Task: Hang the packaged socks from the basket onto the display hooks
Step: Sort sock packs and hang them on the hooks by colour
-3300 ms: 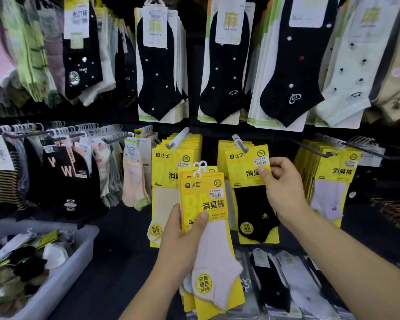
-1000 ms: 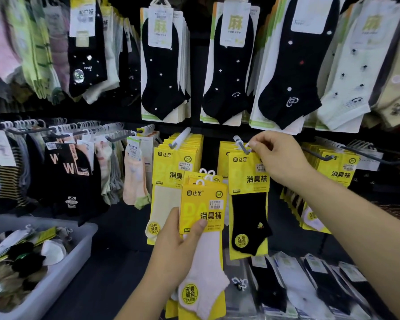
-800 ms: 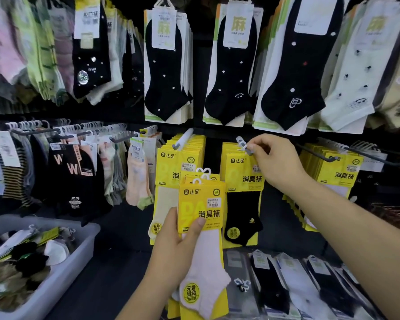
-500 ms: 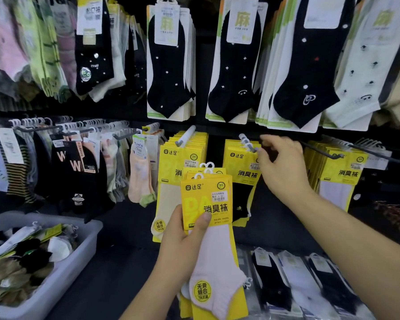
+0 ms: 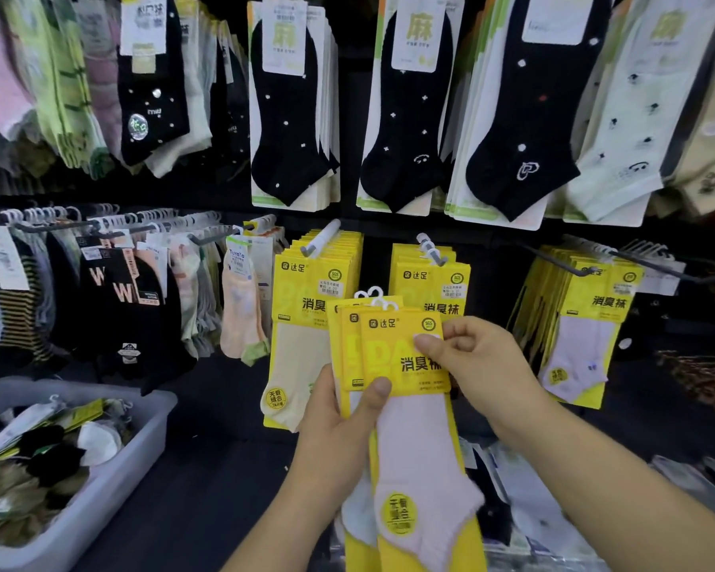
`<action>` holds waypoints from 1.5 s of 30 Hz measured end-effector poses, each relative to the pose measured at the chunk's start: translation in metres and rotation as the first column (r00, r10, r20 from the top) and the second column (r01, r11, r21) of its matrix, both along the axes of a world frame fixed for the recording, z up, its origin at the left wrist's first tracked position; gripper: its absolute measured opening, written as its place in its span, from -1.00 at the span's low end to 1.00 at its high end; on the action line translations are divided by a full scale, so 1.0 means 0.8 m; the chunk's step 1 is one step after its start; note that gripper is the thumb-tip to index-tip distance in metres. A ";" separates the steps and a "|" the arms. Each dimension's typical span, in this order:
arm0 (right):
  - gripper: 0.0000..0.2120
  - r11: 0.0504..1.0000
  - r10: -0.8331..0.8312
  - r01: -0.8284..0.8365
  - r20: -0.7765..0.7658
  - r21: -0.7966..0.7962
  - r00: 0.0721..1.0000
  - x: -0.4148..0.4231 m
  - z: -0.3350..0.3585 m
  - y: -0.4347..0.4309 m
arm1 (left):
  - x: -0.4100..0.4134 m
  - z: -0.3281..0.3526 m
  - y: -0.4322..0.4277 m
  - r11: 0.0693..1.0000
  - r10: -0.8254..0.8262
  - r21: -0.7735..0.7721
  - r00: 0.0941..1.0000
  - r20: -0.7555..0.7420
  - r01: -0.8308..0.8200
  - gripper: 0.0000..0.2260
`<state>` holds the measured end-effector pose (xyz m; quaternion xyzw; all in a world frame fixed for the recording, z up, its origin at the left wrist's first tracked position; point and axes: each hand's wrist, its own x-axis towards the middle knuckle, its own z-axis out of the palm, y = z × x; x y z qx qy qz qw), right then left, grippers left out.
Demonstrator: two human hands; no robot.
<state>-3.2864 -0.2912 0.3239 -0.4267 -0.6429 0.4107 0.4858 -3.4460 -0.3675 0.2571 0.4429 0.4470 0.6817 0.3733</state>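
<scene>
So, a small stack of yellow sock packs [image 5: 347, 357] is held up in front of the display, roughly mid-frame. It's gripped from the lower left by the left hand [image 5: 339, 427], with the thumb laid across the front card and the other fingers tucked behind. The front pack [image 5: 405, 365], the one with a pale pinkish sock [image 5: 422, 468] showing, is pinched at its upper right edge by the right hand [image 5: 483, 365]: thumb on the face of the card, fingers curled behind. White hanger loops [image 5: 374, 295] can be seen sticking up from the top of the stack, not hooked onto anything.

Right behind, three display hooks are loaded with the same yellow packaging. The left hook [image 5: 320, 243] is filled with beige socks [image 5: 302, 365]. The packs on the middle hook [image 5: 432, 253] are mostly hidden by the held stack. The right hook [image 5: 566, 264] is filled with white socks [image 5: 578, 348]. The held stack is placed between the left and middle hooks, lower than both tips.

The basket [image 5: 120, 480], a pale plastic tub, is parked at lower left, well apart from the hands, with a jumble of loose sock packs [image 5: 50, 460] lying in it. Up top, black ankle socks [image 5: 285, 117] on white cards are hung in a row.
</scene>
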 end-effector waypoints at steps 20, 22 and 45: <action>-0.87 0.961 -0.162 0.214 -0.267 0.176 0.950 0.027 0.042 0.007 | -0.008 -0.002 0.000 0.998 0.040 0.045 0.996 -0.086 -0.036 -0.87; -0.86 0.959 -0.185 0.229 -0.243 0.164 0.952 0.023 0.038 0.015 | -0.014 -0.001 -0.001 0.998 0.057 0.044 0.992 -0.114 -0.052 -0.92; -0.68 0.995 -0.026 0.028 -0.028 0.094 0.999 -0.015 0.001 -0.010 | -0.010 0.005 -0.002 0.998 0.019 0.059 0.994 -0.110 -0.013 -0.89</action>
